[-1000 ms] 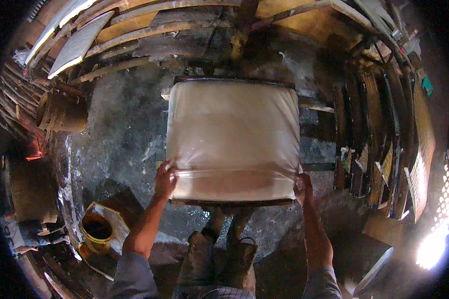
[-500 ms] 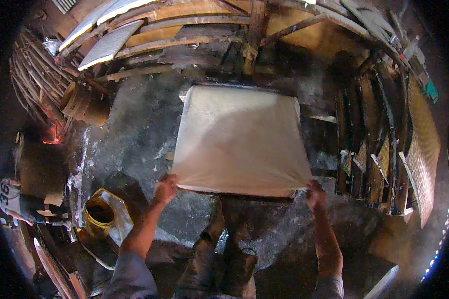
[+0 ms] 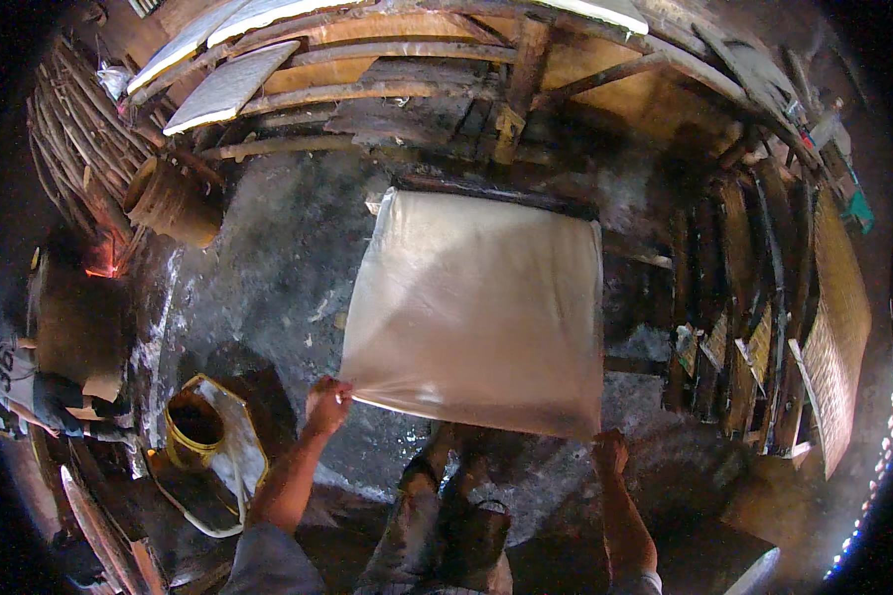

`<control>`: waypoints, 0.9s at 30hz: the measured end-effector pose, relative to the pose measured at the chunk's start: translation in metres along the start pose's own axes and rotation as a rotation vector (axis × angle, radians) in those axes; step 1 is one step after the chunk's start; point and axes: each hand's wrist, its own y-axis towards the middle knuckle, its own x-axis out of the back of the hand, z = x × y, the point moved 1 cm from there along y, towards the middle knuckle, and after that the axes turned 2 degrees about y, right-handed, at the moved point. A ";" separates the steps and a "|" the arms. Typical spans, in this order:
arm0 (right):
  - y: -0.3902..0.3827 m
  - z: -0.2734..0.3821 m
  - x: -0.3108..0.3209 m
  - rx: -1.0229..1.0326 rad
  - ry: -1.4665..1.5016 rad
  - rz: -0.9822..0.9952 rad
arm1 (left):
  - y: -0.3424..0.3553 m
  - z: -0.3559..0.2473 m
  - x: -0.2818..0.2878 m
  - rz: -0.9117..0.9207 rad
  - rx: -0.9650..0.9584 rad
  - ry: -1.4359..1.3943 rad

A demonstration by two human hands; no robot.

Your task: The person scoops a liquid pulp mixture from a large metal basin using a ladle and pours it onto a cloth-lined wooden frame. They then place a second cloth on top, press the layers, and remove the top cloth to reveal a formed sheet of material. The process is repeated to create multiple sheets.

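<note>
A pale cream, cloth-like sheet [image 3: 476, 307] spreads in front of me, with pull creases running to its near corners. My left hand [image 3: 327, 405] is closed on the near left corner. At the near right corner, my right hand [image 3: 610, 453] pinches the sheet, a little nearer to me than the left. The near edge hangs between my hands above my legs. Past the far edge shows a dark bar or frame edge [image 3: 496, 196]. What lies under the sheet is hidden.
A yellow bucket [image 3: 194, 424] stands at left. Beyond it are a rusty drum [image 3: 174, 203], stacked branches [image 3: 79, 149] and a small fire [image 3: 101, 266]. Another person [image 3: 35, 392] is at far left. Woven panels [image 3: 833, 337] lean at right; wooden rails [image 3: 387, 91] cross the back.
The sheet has shifted toward me, uncovering more of the dark bar at its far edge. My right hand has come nearer and slightly left; my left hand has dropped a little.
</note>
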 end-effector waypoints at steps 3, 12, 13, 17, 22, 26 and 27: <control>0.011 0.030 0.018 0.124 -0.236 0.042 | -0.006 0.008 -0.016 -0.053 0.085 -0.007; 0.183 0.079 -0.023 -0.369 0.908 -0.509 | 0.162 0.009 -0.088 -0.157 0.654 -0.920; 0.216 0.101 -0.016 -0.369 1.095 -0.517 | 0.195 0.008 -0.085 -0.045 0.667 -1.120; 0.335 0.171 0.071 -0.346 1.305 -0.324 | 0.319 -0.056 -0.030 -0.004 0.651 -1.732; 0.402 0.246 0.198 0.280 1.358 -0.320 | 0.448 -0.051 0.064 -0.372 0.159 -1.658; 0.397 0.291 0.292 0.486 1.289 -0.362 | 0.483 -0.061 0.173 -0.482 -0.176 -1.296; 0.386 0.297 0.305 0.521 1.169 -0.430 | 0.485 -0.062 0.195 -0.508 -0.176 -1.153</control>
